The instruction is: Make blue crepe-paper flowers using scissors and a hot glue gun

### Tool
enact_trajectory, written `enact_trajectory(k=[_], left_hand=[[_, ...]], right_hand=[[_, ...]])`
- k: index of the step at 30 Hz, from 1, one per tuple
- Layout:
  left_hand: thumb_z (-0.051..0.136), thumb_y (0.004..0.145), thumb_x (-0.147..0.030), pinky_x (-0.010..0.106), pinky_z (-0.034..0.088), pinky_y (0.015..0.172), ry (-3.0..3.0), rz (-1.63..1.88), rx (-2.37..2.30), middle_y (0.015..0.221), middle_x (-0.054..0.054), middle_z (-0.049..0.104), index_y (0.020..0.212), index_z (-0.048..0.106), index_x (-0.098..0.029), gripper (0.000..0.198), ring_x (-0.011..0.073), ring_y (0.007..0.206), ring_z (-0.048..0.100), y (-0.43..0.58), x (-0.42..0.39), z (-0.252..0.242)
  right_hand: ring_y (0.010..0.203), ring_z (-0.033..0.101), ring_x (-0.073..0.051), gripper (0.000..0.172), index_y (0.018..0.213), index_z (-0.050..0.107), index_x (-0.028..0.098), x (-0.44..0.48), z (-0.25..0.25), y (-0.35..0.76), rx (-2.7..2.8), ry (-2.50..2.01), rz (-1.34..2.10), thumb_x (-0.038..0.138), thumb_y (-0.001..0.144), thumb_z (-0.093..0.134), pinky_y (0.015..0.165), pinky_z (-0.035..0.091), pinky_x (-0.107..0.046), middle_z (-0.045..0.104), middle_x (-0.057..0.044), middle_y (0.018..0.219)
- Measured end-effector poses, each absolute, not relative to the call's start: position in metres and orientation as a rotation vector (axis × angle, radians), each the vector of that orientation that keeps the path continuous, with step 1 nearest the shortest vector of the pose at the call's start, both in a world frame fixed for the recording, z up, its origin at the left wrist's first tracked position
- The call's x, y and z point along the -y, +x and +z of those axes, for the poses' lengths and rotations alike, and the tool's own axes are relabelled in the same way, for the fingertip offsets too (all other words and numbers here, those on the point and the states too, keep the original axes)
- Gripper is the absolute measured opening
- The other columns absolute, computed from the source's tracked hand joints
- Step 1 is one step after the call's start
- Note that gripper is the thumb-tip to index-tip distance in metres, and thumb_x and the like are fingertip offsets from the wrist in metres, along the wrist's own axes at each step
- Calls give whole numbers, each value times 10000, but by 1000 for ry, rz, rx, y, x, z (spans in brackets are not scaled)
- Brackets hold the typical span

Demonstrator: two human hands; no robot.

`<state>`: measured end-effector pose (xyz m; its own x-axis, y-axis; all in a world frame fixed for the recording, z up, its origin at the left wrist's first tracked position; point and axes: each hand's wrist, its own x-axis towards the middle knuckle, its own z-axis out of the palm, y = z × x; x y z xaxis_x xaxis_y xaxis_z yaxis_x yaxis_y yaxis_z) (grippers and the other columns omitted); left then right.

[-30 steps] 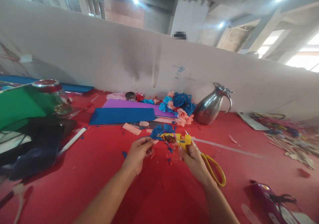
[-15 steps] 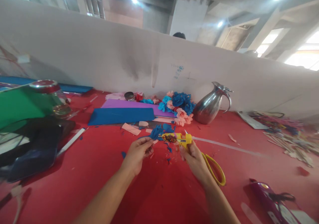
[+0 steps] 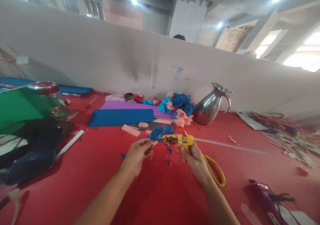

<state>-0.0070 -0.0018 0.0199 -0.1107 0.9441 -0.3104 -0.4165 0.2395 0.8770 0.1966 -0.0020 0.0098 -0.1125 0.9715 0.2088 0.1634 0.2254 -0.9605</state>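
Observation:
My left hand [image 3: 136, 155] is closed, its fingertips pinching a small pink paper piece [image 3: 155, 143]. Just beyond those fingertips is a crumpled blue paper flower [image 3: 156, 132]; whether the fingers also grip it is hard to make out. My right hand [image 3: 194, 157] is wrapped around the grip of a yellow glue gun [image 3: 185, 139] with a dark, stained front. The gun points left, its nozzle close to the blue flower and pink piece. A yellow looped handle [image 3: 217, 171], like that of scissors, lies by my right wrist, partly hidden.
Behind my hands lie a blue sheet [image 3: 121, 117], a purple sheet [image 3: 117, 104] and paper flowers [image 3: 181, 101]. A steel jug [image 3: 208, 106] stands at the wall. Wooden sticks [image 3: 290, 145] and a purple device [image 3: 272, 201] are right; a jar [image 3: 53, 99] is left.
Almost nothing differs. The view has shifted very slightly, while both hands keep their hold and the glue gun stays by the blue flower.

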Motion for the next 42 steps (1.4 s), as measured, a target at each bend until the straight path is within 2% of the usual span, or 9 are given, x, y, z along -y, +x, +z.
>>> enact_trajectory(k=[7,11,21,26,33,39,42], left_hand=[[756,504,-347,220,362,473,707,1235,-1203,523,-31,540,601,595,-139,280,78,458,469,-4,2,15],[750,521,-353,225,363,486,732,1233,-1210,515,-36,524,602,603,-141,271,83,466,468,-3,2,12],[752,518,-341,235,354,493,733,1230,-1223,512,-23,536,587,609,-144,253,88,468,465,-4,1,12],[756,520,-337,230,344,483,724,1234,-1215,527,-25,538,587,614,-144,248,84,465,463,-4,3,15],[762,511,-328,229,345,480,716,1242,-1228,533,-20,544,604,636,-137,247,89,467,477,-4,2,13],[752,541,-333,229,348,480,747,1239,-1206,508,-20,540,568,608,-142,241,86,453,466,-4,1,13],[761,536,-332,224,348,479,734,1241,-1209,518,-24,542,586,617,-140,245,83,456,469,-5,2,14]], right_hand=[[548,409,-116,231,950,549,177,5,5,195,1568,-1204,823,388,857,535,533,371,-240,500,28,655],[592,481,-137,222,978,558,177,5,3,198,1656,-1279,718,356,848,542,576,404,-245,579,6,708],[728,585,-184,128,882,552,197,8,7,192,1711,-1236,738,319,848,533,641,457,-258,602,-3,676],[653,554,-163,155,890,556,187,8,8,192,1683,-1250,758,333,844,536,614,449,-257,609,-6,701],[723,567,-184,188,960,559,193,6,4,196,1645,-1255,771,349,856,543,692,453,-283,631,-28,786],[571,462,-135,195,935,568,187,8,9,195,1683,-1229,792,363,859,534,561,387,-248,564,9,685],[552,456,-137,170,871,567,192,8,9,193,1663,-1249,762,358,838,550,541,373,-249,553,14,647]])
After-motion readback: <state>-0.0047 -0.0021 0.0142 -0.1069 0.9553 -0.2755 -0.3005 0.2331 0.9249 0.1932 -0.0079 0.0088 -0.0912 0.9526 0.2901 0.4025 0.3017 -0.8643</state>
